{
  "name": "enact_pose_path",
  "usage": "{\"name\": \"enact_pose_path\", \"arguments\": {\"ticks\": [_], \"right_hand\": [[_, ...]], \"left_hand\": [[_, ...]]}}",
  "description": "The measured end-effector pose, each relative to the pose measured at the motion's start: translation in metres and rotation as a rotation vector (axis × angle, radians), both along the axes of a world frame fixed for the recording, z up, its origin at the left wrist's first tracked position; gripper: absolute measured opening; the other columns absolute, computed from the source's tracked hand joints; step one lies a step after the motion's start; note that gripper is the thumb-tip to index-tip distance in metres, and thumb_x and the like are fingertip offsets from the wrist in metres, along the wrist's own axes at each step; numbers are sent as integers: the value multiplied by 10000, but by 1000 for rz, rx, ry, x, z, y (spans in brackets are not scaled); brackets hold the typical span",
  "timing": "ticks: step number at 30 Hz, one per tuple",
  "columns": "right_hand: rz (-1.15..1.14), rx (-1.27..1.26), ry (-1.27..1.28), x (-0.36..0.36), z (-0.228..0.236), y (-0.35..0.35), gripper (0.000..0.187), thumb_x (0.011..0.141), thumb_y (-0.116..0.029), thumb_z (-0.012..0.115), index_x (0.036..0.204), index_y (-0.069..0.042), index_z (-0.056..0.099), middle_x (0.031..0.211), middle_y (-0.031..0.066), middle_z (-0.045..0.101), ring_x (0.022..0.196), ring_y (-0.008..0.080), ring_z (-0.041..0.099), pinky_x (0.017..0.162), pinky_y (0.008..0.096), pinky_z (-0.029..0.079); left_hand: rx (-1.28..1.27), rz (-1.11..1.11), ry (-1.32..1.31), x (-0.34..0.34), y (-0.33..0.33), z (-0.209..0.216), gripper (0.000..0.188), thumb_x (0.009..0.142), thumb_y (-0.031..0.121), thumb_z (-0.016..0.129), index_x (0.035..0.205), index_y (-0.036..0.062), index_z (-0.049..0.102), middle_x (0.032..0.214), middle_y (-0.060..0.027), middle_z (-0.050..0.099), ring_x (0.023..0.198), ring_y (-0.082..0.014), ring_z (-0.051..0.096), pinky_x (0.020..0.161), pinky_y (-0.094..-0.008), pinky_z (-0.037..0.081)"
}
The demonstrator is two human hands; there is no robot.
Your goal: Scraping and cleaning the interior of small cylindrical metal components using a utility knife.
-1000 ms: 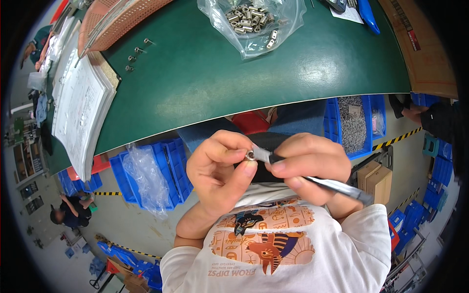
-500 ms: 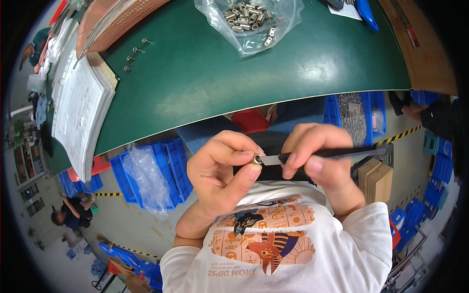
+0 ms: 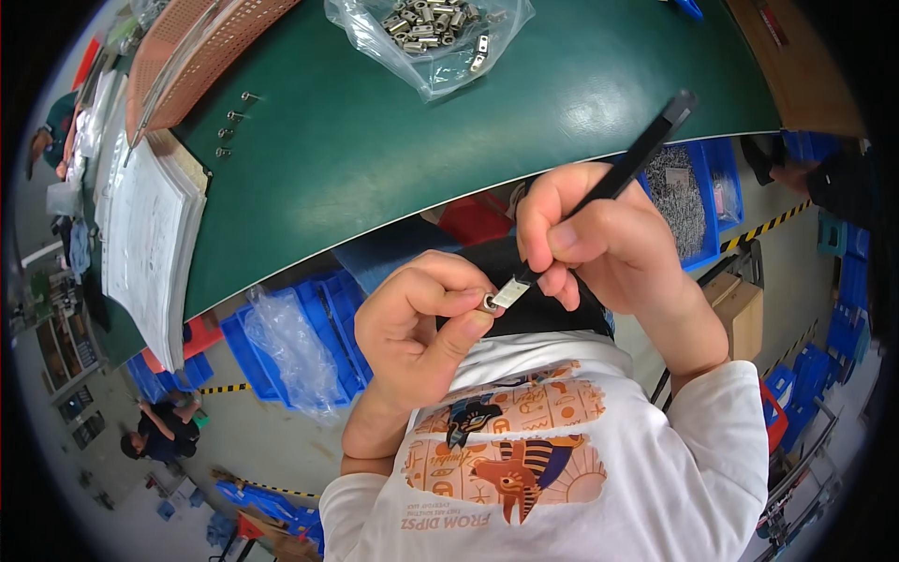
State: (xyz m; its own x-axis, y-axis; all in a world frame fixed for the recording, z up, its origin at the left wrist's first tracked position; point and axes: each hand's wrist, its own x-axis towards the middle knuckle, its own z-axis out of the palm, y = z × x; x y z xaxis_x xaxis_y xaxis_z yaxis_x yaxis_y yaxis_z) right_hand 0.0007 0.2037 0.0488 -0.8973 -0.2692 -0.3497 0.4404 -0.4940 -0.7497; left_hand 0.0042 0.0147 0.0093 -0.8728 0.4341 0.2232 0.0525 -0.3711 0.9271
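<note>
My left hand (image 3: 407, 328) pinches a small round metal sleeve (image 3: 488, 302) between thumb and forefinger, its open hole showing. Closed around a slim black-handled knife (image 3: 640, 155) is my right hand (image 3: 613, 234). The knife slants, with its handle rising to the upper right over the table's front edge. Its short flat blade comes down to the sleeve's open end; I cannot tell whether the tip is inside the hole or only at the rim. Both hands are in front of my body, below the green table (image 3: 356, 169). More metal sleeves (image 3: 431, 26) lie in a clear plastic bag (image 3: 440, 82).
Several small metal pieces (image 3: 234, 116) stand in a row near an orange perforated basket (image 3: 192, 70). A thick paper stack (image 3: 145, 234) overhangs the table's left edge. Blue bins (image 3: 314, 347) and a blue tray (image 3: 704, 183) sit below the table. Another person (image 3: 164, 431) is at the far left.
My right hand has turned, swinging the knife's handle from nearly level to steeply up and right. The left hand keeps its pinch on the sleeve. The head view has shifted slightly.
</note>
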Motion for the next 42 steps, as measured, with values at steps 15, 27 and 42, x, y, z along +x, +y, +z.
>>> {"name": "enact_pose_path", "arguments": {"ticks": [15, 27, 42], "right_hand": [[259, 56, 20, -18, -3, 3, 170, 667, -99, 503, 684, 37, 603, 563, 61, 567, 429, 87, 520, 393, 195, 413], [501, 32, 126, -31, -7, 2, 169, 652, -133, 522, 648, 26, 582, 571, 79, 579, 420, 82, 488, 387, 200, 360], [806, -208, 264, -47, -18, -10, 106, 575, -107, 569, 579, -1, 578, 514, 23, 523, 402, 58, 419, 375, 205, 292]], "left_hand": [[182, -307, -568, 0, -10, -3, 140, 788, 12, 654, 829, -6, 521, 851, -135, 565, 747, -156, 583, 676, -264, 489], [368, -607, -912, 0, -4, -10, 146, 795, 69, 633, 878, -22, 555, 794, -121, 569, 716, -173, 566, 657, -275, 454], [512, -730, -879, 11, 13, -17, 520, 842, 87, 575, 1304, 8, 349, 780, -14, 488, 609, -173, 506, 571, -287, 387]]}}
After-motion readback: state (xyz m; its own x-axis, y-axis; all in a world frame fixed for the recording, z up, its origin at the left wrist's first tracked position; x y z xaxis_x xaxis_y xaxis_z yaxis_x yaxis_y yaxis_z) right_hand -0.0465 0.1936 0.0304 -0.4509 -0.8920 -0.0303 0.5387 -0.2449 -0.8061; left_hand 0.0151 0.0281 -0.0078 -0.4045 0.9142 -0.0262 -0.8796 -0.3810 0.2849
